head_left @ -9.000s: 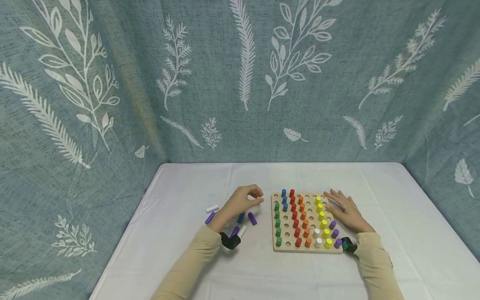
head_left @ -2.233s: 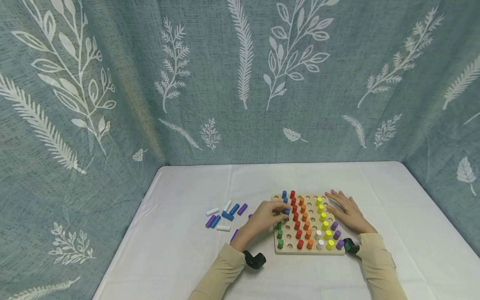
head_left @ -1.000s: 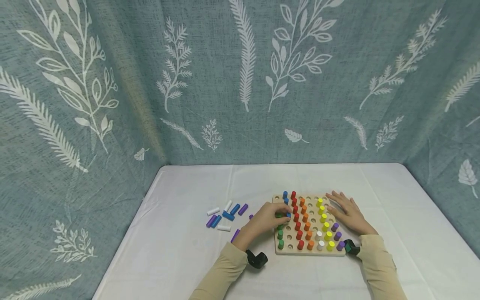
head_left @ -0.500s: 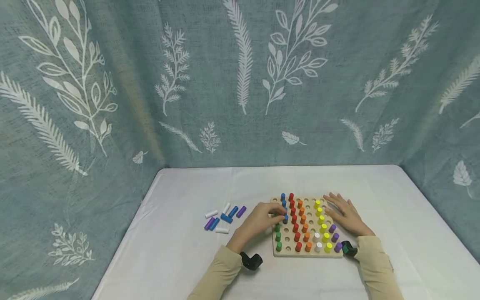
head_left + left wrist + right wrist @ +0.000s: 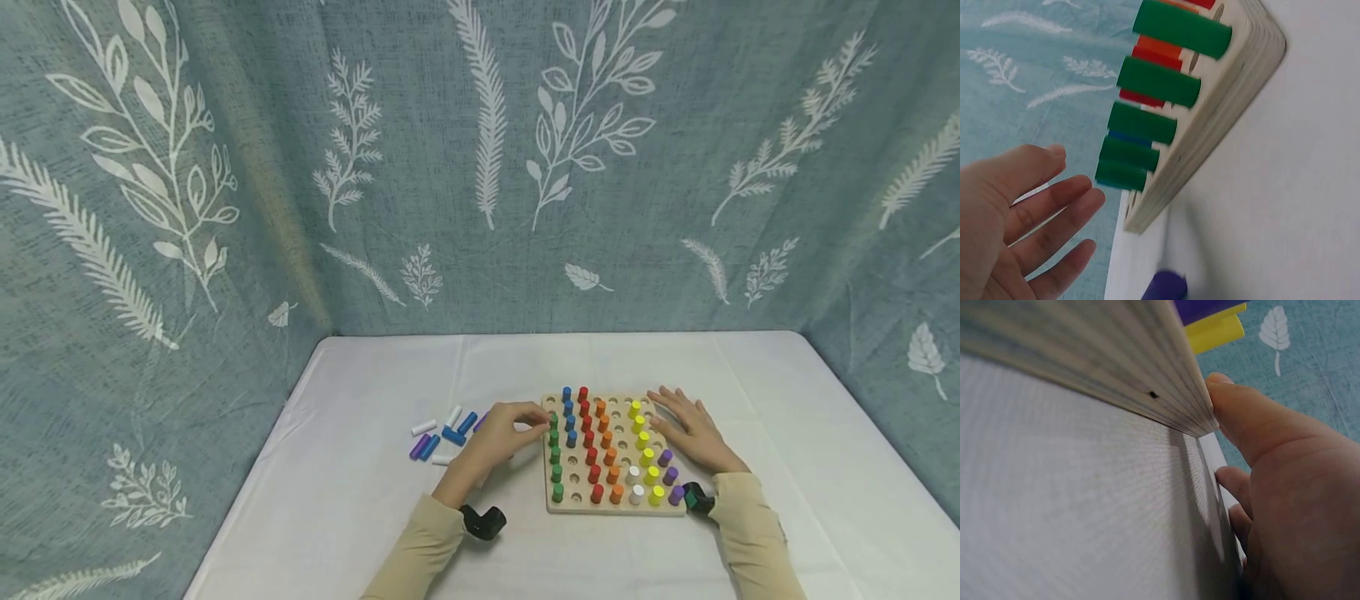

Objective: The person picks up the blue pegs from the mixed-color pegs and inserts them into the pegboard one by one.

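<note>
A wooden pegboard (image 5: 603, 507) holds columns of coloured pegs standing upright. My left hand (image 5: 498, 435) hovers at the board's left edge, beside the green pegs (image 5: 555, 456). In the left wrist view, the fingers of that left hand (image 5: 1029, 215) are loosely bent and apart, with nothing between them. Nearest to me in its column of several stands a blue peg (image 5: 572, 439), with bare holes in front of it. My right hand (image 5: 693, 432) lies at the board's right side with fingers spread. In the right wrist view, its thumb (image 5: 1244, 409) touches the board's edge.
Loose blue pegs (image 5: 453, 436), white pegs (image 5: 423, 427) and purple pegs (image 5: 420, 447) lie on the white tablecloth (image 5: 360, 492) left of the board. A loose purple peg (image 5: 1166, 287) lies near the board in the left wrist view. A leaf-patterned curtain (image 5: 450, 167) rises behind.
My left hand has let go of a blue peg, which now stands in the board's blue column, and has drawn back leftward. The right hand keeps its place.
</note>
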Motion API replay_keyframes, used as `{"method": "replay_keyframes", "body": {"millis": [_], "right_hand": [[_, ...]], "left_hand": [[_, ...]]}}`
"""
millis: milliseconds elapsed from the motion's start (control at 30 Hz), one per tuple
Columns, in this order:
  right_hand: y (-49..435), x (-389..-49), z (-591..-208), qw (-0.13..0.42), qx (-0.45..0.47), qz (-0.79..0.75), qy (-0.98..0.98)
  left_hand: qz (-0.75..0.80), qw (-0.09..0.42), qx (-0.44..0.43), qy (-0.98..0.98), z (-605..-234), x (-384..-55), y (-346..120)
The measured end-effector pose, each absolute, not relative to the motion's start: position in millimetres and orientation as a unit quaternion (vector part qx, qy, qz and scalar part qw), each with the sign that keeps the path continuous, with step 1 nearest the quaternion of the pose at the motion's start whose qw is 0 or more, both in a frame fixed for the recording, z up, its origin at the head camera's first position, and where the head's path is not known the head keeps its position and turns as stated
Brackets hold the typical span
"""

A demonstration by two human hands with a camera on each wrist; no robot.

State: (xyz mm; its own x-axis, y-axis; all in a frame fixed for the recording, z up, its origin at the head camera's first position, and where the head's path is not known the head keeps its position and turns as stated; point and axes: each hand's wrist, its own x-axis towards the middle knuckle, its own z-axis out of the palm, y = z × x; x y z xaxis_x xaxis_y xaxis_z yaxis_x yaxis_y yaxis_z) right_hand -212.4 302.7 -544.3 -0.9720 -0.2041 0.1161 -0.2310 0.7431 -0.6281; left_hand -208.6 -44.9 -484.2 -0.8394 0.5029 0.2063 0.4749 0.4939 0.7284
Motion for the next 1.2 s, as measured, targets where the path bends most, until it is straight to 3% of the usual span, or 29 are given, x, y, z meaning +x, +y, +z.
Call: {"method": "replay_keyframes", "body": {"millis": [500, 867, 1200], "right_hand": [[305, -215, -545, 0.019, 0.114, 0.342, -0.932], [306, -215, -546, 0.015, 0.110, 0.342, -0.933], [307, -217, -548, 0.017, 0.111, 0.337, -0.935]], "left_hand": [[0.382, 0.008, 0.268, 0.884, -484, -216, -81], [0.334, -0.025, 0.283, 0.899, -482, -225, -107], [0.306, -0.001, 0.273, 0.912, -484, -230, -125]]}}
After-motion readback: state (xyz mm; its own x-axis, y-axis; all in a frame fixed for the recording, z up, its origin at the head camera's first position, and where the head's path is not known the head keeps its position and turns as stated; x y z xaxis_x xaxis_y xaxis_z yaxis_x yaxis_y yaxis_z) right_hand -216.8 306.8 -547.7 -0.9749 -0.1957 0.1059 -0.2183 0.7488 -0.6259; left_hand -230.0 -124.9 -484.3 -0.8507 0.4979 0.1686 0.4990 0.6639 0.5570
